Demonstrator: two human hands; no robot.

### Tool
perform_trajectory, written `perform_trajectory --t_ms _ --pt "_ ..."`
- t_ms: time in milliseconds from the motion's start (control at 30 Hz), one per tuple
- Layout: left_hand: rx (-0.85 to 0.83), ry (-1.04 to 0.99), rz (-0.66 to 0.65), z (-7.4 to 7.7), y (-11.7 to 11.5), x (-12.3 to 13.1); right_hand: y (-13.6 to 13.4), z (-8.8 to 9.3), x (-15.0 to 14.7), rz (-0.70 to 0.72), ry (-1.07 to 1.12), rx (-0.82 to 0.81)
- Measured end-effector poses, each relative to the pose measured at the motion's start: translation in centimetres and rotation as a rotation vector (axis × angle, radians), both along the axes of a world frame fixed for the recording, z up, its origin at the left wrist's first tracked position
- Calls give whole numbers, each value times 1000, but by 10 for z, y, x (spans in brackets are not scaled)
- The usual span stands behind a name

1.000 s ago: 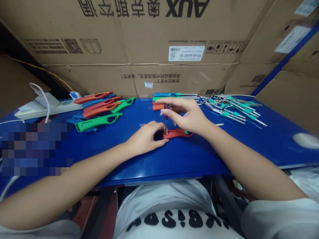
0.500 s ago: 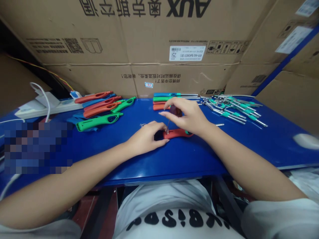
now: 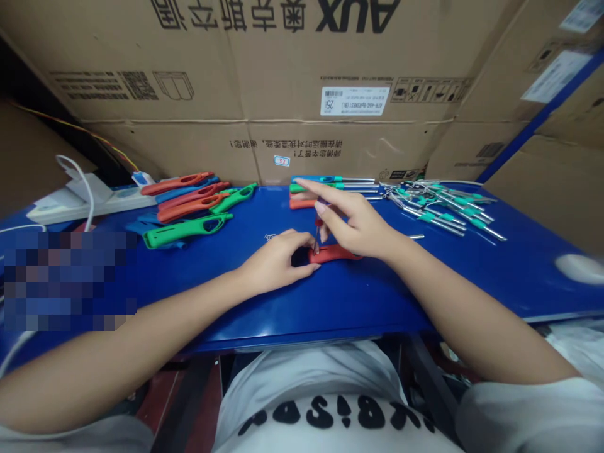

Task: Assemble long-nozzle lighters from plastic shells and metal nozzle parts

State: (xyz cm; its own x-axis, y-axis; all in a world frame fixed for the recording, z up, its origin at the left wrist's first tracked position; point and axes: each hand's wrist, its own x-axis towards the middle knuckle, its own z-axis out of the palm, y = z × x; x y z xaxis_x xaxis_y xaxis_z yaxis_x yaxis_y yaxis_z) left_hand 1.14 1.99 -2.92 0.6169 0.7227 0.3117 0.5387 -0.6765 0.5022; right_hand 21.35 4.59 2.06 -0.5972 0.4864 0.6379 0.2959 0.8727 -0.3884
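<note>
My left hand (image 3: 276, 263) rests on the blue table, its thumb and fingers closed on the left end of a red lighter casing (image 3: 336, 253). The casing lies flat, its right end partly under my other hand. A screwdriver (image 3: 318, 225) stands nearly upright, its tip at the casing's left end beside my left fingertips. My right hand (image 3: 357, 220) holds the screwdriver's dark red handle between thumb and fingers, with the index finger stretched out to the left. Most of the handle is hidden. Just behind my left hand lie some tiny metal pieces (image 3: 270, 238), probably too small to name.
Several coloured casings (image 3: 189, 229) lie at the left by a white power strip (image 3: 111, 204). Lighters with metal tubes (image 3: 361, 180) lie in a row behind my right hand. A pile of metal tubes with green parts (image 3: 443, 204) is at the right. Cardboard (image 3: 283, 94) walls the back.
My right hand has changed its grip on the screwdriver: the index finger now stretches out and the thumb sits higher. My left hand and the casing have stayed put.
</note>
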Motion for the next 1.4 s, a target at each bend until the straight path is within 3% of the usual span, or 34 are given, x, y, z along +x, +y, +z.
perform_trajectory --t_ms 100,233,400,567,767,933,1100,1300,1400 --pt "-10 -3 -8 0 -1 0 1 -1 0 -17 27 -45" --pt "-3 -7 -12 0 -1 -1 2 -3 0 -164 48 122" --pt "7 9 -6 0 -1 0 0 -3 -3 -13 74 -67" --pt "1 -11 -11 1 0 0 2 -3 -1 -160 65 148" --pt "2 -1 -11 1 -1 -1 1 -8 -5 2 65 -82" --pt "7 1 -5 0 -1 -1 0 -9 -6 -151 77 108" --pt "7 6 -8 1 -1 0 -3 -6 -6 8 81 -100" --pt "0 2 -22 1 0 -1 0 -4 -1 -112 55 190" --pt "8 21 -21 2 0 -1 -1 -2 -2 -13 51 41"
